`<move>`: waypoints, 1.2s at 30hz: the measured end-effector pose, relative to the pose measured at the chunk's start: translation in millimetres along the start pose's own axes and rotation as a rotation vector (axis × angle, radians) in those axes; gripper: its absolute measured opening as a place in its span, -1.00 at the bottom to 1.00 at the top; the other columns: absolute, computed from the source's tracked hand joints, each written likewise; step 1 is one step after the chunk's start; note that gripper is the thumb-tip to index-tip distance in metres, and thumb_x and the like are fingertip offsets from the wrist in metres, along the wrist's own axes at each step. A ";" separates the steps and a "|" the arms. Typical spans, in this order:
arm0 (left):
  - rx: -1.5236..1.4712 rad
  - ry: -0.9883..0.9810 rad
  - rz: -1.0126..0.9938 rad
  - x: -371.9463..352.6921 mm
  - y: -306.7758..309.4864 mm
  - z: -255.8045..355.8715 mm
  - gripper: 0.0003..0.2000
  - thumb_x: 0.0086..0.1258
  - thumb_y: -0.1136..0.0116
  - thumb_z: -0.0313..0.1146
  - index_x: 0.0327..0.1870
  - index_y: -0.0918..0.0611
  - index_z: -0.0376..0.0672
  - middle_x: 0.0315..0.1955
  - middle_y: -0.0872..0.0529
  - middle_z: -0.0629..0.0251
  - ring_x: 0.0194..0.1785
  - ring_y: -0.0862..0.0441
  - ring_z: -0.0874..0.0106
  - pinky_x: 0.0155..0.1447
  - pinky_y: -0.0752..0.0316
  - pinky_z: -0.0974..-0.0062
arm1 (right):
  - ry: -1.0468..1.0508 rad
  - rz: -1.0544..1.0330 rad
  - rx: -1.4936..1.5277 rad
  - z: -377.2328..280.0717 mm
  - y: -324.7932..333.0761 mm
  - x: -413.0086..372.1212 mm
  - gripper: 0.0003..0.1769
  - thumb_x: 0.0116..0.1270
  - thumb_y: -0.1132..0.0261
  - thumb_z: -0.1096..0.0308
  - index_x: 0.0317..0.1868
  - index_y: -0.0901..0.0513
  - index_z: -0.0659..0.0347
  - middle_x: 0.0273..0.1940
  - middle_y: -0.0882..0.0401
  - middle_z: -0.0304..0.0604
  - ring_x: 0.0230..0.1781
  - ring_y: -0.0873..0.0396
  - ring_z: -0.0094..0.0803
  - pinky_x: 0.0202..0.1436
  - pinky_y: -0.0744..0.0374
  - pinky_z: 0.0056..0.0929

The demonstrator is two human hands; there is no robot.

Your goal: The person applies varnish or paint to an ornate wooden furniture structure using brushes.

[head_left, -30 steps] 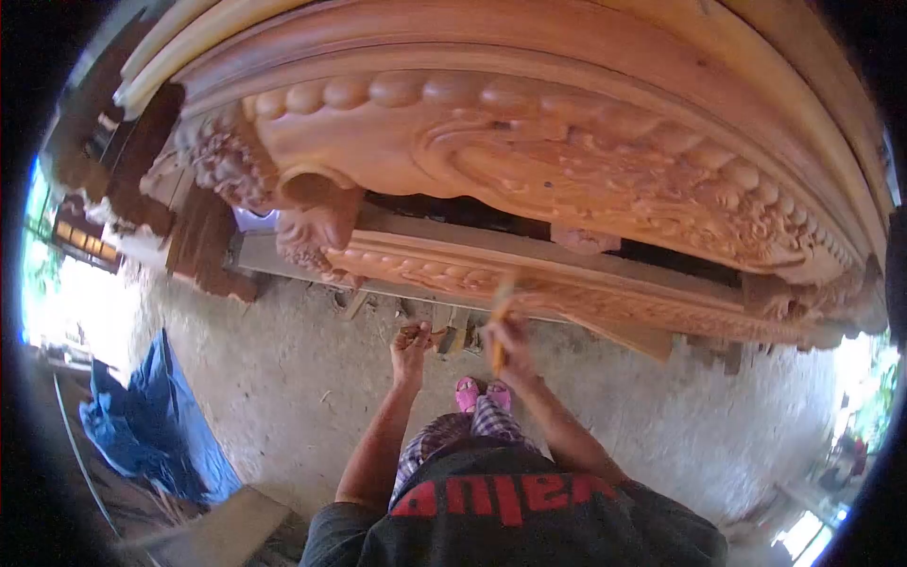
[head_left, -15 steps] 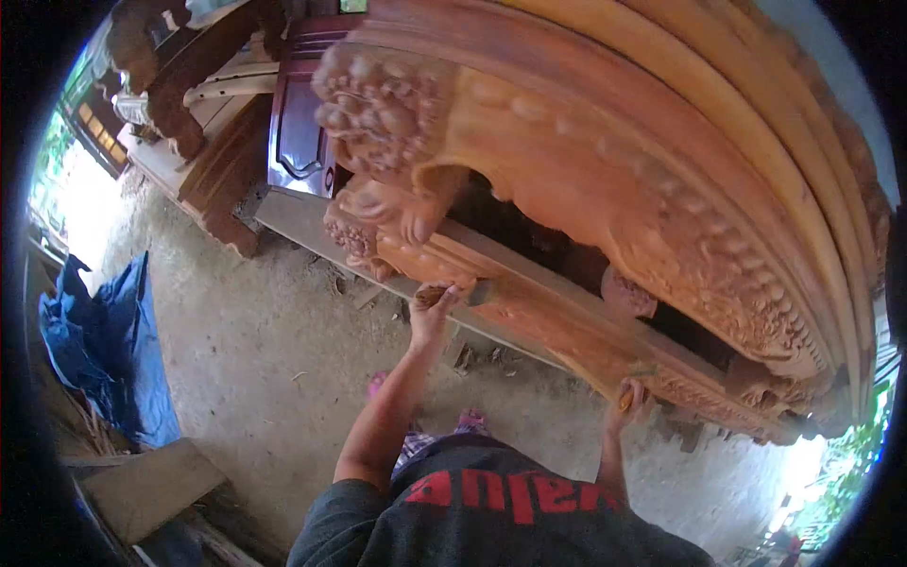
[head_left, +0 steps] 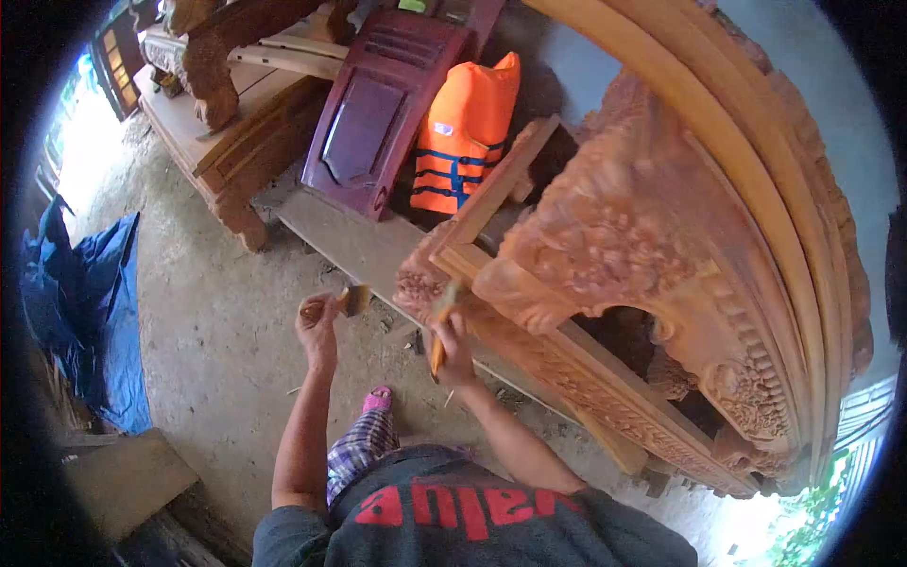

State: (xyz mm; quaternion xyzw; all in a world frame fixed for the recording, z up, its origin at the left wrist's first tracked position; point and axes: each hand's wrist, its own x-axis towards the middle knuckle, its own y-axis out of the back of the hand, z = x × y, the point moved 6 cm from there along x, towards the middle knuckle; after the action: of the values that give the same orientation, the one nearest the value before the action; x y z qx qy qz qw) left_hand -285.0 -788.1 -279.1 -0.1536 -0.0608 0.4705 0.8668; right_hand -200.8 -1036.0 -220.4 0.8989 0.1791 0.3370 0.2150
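A wide paintbrush with a brown handle is gripped in my left hand, out over the floor to the left of the carved wood. My right hand is closed around a second brush with an orange-yellow handle, its bristles pointing up. That brush overlaps the left end of the low carved rail in this view. Above the rail rises a large reddish-brown carved wooden piece with a scrolled foot and dense relief. Long curved mouldings run along its far edge.
An orange life vest leans by a dark red wooden panel. More carved furniture stands at upper left. A blue tarp hangs at left, with boards below it. A flat plank lies on the concrete floor.
My view has swung left, bringing the life vest into sight. Both hands have moved off their spots along the rail, the right one coming toward the rail's left end. Each keeps its brush.
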 end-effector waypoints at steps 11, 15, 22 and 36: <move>0.151 0.367 -0.254 -59.9 5.8 -94.2 -0.93 0.31 -0.25 -0.49 -0.24 -0.61 -0.17 -0.37 -0.63 0.46 -0.30 -0.54 0.64 -0.21 -0.43 0.65 | -0.662 0.195 0.124 91.1 141.8 -176.3 -0.95 0.23 -0.21 0.47 -0.29 -0.52 0.22 -0.27 -0.43 -0.06 -0.20 -0.45 -0.16 -0.15 -0.45 -0.25; 0.167 0.392 -0.343 -93.6 -29.7 -101.5 -0.91 0.30 -0.22 -0.57 -0.23 -0.59 -0.22 -0.34 -0.65 0.41 -0.26 -0.56 0.61 -0.14 -0.45 0.62 | -0.366 0.110 -0.753 81.4 262.8 -260.7 -0.95 0.20 -0.22 0.46 -0.32 -0.52 0.21 -0.31 -0.49 -0.09 -0.14 -0.44 -0.14 -0.01 -0.39 -0.15; 0.242 0.469 -0.572 -154.6 -97.0 -99.6 -0.92 0.30 -0.19 -0.58 -0.23 -0.58 -0.24 -0.37 -0.61 0.43 -0.36 -0.49 0.62 -0.24 -0.46 0.60 | -0.614 0.850 -0.814 73.1 310.5 -271.0 -0.80 0.36 -0.20 0.26 -0.25 -0.55 0.24 -0.31 -0.52 -0.11 -0.15 -0.46 -0.19 0.04 -0.36 -0.23; 0.713 0.265 -1.256 -67.1 -140.4 -67.6 -0.85 0.30 -0.27 -0.36 -0.19 -0.59 -0.14 -0.34 -0.61 0.45 -0.34 -0.54 0.62 -0.30 -0.44 0.67 | -0.656 0.781 0.081 50.5 244.3 -196.7 -0.67 0.36 -0.19 0.29 0.08 -0.51 0.22 -0.06 -0.56 -0.19 -0.05 -0.53 -0.34 0.01 -0.52 -0.36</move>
State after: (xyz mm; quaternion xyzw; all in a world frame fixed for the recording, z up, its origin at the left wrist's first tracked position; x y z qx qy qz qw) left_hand -193.1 -929.8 -294.9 0.1460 0.1249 -0.1463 0.9704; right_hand -262.4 -1347.4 -234.9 0.9648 -0.2344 0.0854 0.0830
